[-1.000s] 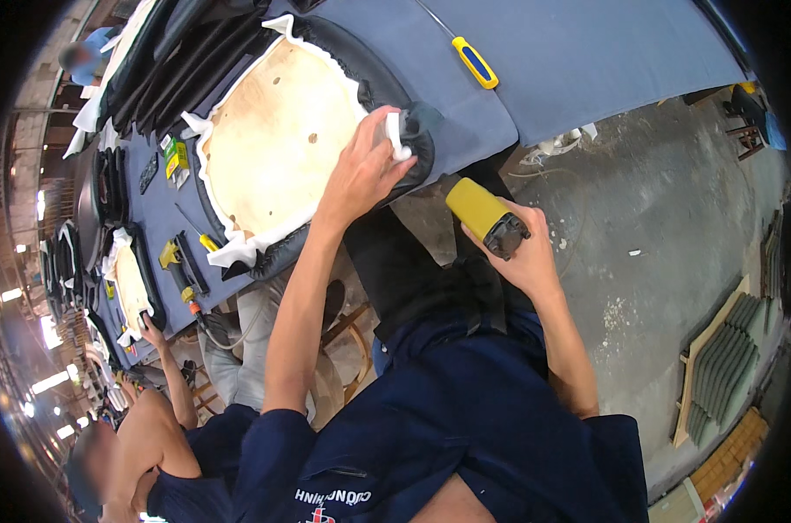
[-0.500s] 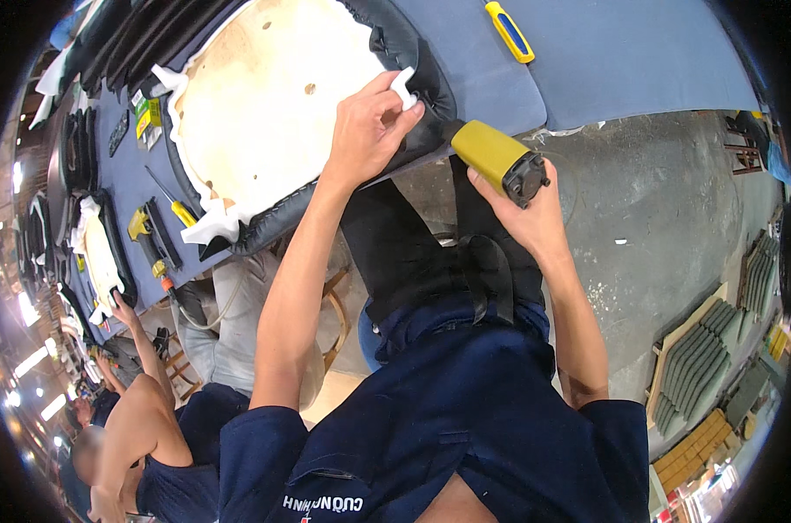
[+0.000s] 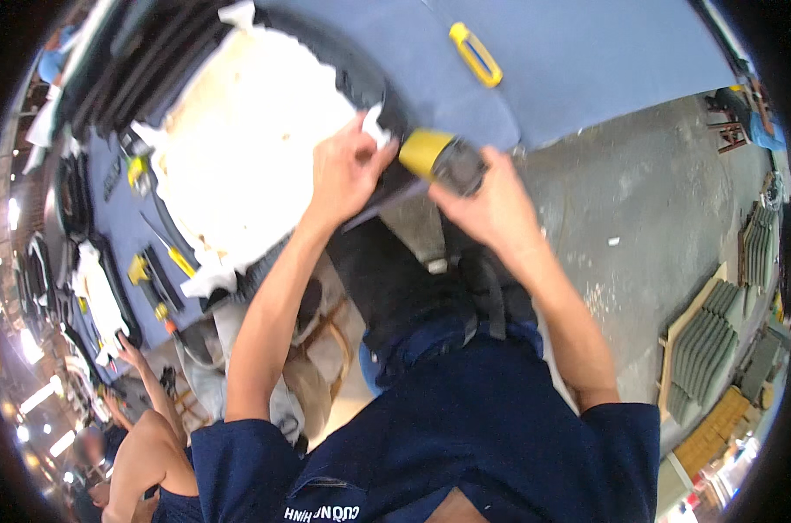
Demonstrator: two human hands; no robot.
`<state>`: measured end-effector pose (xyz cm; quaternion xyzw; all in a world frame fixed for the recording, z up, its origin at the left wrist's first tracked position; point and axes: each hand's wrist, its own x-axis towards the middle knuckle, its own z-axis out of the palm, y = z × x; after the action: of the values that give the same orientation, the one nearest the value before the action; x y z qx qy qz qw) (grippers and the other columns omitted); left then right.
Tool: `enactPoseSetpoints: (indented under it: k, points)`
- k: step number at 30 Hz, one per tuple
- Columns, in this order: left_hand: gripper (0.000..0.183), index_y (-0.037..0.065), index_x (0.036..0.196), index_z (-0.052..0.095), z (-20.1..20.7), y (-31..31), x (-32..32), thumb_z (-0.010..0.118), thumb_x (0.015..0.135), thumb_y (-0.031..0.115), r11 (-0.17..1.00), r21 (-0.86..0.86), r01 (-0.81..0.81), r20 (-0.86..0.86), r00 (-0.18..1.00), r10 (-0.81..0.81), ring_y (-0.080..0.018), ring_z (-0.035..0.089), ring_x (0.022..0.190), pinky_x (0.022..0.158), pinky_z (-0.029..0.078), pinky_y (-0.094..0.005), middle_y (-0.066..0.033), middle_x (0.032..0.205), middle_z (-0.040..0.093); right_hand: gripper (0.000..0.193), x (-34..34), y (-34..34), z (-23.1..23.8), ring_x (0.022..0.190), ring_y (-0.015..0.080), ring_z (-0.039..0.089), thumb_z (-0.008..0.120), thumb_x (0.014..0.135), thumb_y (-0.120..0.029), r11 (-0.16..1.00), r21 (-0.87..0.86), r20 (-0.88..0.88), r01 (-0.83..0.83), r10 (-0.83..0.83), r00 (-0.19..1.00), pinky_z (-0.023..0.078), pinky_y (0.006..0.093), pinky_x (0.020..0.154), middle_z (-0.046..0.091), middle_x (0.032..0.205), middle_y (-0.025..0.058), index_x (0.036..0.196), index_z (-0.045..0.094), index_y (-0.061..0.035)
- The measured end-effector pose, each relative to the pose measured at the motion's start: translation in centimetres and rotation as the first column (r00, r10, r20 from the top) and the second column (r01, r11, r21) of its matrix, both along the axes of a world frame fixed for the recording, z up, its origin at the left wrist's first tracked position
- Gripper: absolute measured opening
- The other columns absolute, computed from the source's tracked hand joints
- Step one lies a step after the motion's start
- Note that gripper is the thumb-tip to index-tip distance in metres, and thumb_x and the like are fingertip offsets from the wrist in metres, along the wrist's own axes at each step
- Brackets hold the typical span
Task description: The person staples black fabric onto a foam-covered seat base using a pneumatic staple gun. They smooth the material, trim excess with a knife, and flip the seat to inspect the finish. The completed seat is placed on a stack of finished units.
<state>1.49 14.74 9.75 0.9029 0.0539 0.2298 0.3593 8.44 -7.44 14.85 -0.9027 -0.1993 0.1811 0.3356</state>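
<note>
My left hand (image 3: 343, 179) is closed, its thumb and fingers pinching a white flap of lining (image 3: 376, 126) at the right corner of a seat panel. The pale wooden board (image 3: 247, 131) lies face up, with a black cover (image 3: 361, 87) gathered around its edge and white lining sticking out at several corners. My right hand (image 3: 496, 205) is wrapped around a yellow and black staple gun (image 3: 429, 152). The gun's front end is blurred and close beside my left fingertips; whether it touches the cover I cannot tell.
A yellow-handled tool (image 3: 476, 54) lies on the blue-grey table (image 3: 587, 70). Left of the panel are a yellow screwdriver (image 3: 180, 261) and another staple gun (image 3: 140, 270). A co-worker (image 3: 147, 453) sits at the left, one hand on another panel. Grey stacked pieces (image 3: 705, 349) stand at the right.
My right hand has brought the staple gun left, nearer my left fingers, and it has turned. My left hand still pinches the white flap. The whole view has shifted slightly.
</note>
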Motion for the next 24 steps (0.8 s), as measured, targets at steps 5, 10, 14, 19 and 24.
enactPoseSetpoints:
  k: [5, 10, 14, 19, 24]
  points:
    - [0.026, -0.002, 0.078, 0.068, 4.1, -1.5, -0.8, 0.084, 0.085, 0.017, 0.997, -0.063, -0.046, -0.075, 0.996, 0.041, -0.0365, 0.069, 0.103, 0.087, 0.054, -0.0425, -0.0187, 0.118, 0.070, 0.056, -0.2, -0.9, -1.9, 0.102, 0.0387, 0.072, 0.090, 0.078, -0.033, 0.938, 0.345, -0.060, 0.029, -0.009, 0.998, 0.057, 0.0457, 0.091, 0.072, 0.105, 0.0240, 0.112, 0.067, 0.0051]
    - [0.035, 0.004, 0.108, 0.076, 3.4, -4.9, -4.2, 0.083, 0.087, 0.031, 0.877, 0.351, -0.327, -0.028, 0.933, 0.359, -0.0441, 0.044, 0.143, 0.114, 0.039, -0.0529, -0.0247, 0.150, 0.050, 0.053, -1.5, -5.0, -1.6, 0.099, 0.0215, 0.074, 0.089, 0.084, -0.028, 0.825, 0.537, -0.298, 0.176, -0.010, 0.955, 0.056, 0.0355, 0.091, 0.076, 0.106, 0.0150, 0.118, 0.068, 0.0054]
    - [0.026, 0.003, 0.099, 0.073, 2.3, -5.2, -4.0, 0.079, 0.091, 0.027, 0.957, 0.136, -0.257, -0.002, 0.966, 0.260, -0.0458, 0.043, 0.143, 0.117, 0.034, -0.0573, -0.0269, 0.150, 0.047, 0.050, -2.4, -6.3, -1.9, 0.102, 0.0237, 0.071, 0.090, 0.084, -0.031, 0.892, 0.412, -0.217, 0.186, -0.103, 0.971, 0.054, 0.0369, 0.092, 0.073, 0.110, 0.0160, 0.112, 0.071, 0.0049]
    - [0.026, -0.001, 0.093, 0.071, 4.3, -3.8, -3.0, 0.082, 0.088, 0.022, 0.938, 0.334, -0.096, 0.075, 0.994, 0.075, -0.0442, 0.044, 0.144, 0.117, 0.037, -0.0545, -0.0226, 0.149, 0.052, 0.055, -2.2, -6.2, -2.7, 0.111, 0.0308, 0.066, 0.091, 0.082, -0.038, 0.877, 0.446, -0.258, 0.180, -0.067, 0.964, 0.052, 0.0409, 0.097, 0.065, 0.119, 0.0195, 0.111, 0.072, 0.0046]
    - [0.027, -0.001, 0.080, 0.064, 2.9, -0.6, -1.2, 0.081, 0.089, 0.018, 0.949, 0.273, 0.158, 0.067, 0.981, -0.182, -0.0420, 0.056, 0.134, 0.114, 0.043, -0.0511, -0.0234, 0.150, 0.052, 0.058, -2.3, -5.1, -1.4, 0.119, 0.0354, 0.058, 0.089, 0.083, -0.043, 0.959, 0.272, -0.148, 0.081, -0.041, 0.988, 0.048, 0.0435, 0.104, 0.060, 0.122, 0.0205, 0.110, 0.071, 0.0046]
